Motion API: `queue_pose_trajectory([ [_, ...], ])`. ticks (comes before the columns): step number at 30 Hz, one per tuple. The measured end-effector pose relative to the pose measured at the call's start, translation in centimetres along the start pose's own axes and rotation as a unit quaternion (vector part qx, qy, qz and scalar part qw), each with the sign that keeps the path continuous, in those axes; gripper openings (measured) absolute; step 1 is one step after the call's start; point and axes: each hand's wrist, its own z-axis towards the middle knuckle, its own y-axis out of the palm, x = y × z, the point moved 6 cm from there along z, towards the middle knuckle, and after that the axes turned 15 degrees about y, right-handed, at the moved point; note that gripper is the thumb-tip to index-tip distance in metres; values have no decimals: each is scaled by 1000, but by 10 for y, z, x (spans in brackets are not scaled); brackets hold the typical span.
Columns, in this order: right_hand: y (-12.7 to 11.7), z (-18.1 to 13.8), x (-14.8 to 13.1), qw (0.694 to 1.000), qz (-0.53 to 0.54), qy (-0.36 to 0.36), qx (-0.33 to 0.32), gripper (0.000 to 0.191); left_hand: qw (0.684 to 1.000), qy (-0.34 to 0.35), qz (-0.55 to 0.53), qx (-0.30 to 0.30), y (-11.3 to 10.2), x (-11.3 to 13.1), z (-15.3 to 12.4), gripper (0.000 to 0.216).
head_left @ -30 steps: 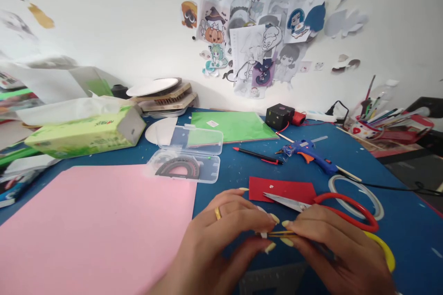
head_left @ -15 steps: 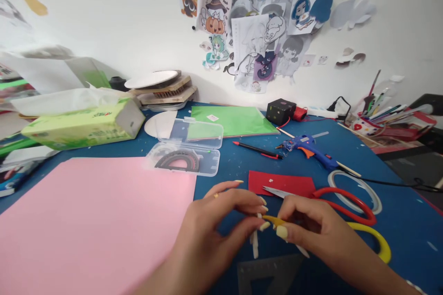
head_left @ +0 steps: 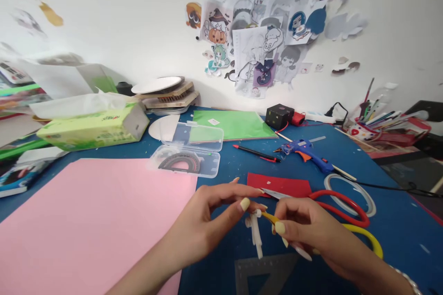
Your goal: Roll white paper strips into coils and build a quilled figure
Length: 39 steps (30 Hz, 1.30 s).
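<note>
My right hand (head_left: pixel 308 228) pinches a small curved yellow strip (head_left: pixel 269 217) between thumb and fingers. A little white piece (head_left: pixel 258 213) sits at the strip's left end. My left hand (head_left: pixel 214 216) is beside it, thumb lifted and fingers apart, with a fingertip at or close to the white piece. Thin white sticks or rolls (head_left: pixel 256 239) show just below. From under my right hand pokes a pale pointed shape (head_left: pixel 302 251) that I cannot make out. Behind that hand lie red-handled scissors (head_left: pixel 346 207) across a red sheet (head_left: pixel 280 184); a yellow handle (head_left: pixel 368 236) shows to the right.
Pink paper (head_left: pixel 100 221) covers the left of the blue table. A clear case (head_left: pixel 207 166) with a protractor stands open behind it. A blue glue gun (head_left: pixel 308 151), a tape roll (head_left: pixel 367 198), a pen (head_left: pixel 256 153) and a set square (head_left: pixel 242 272) lie around.
My left thumb has lifted off the white piece and the fingers have spread. My right hand still grips the yellow strip, and the view has shifted slightly.
</note>
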Motion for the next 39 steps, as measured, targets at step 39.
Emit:
queue_pose_trajectory([
  [39,2,-7,1,999,35,-11,1,31,951,256,168,-41,11,32,-7,17],
])
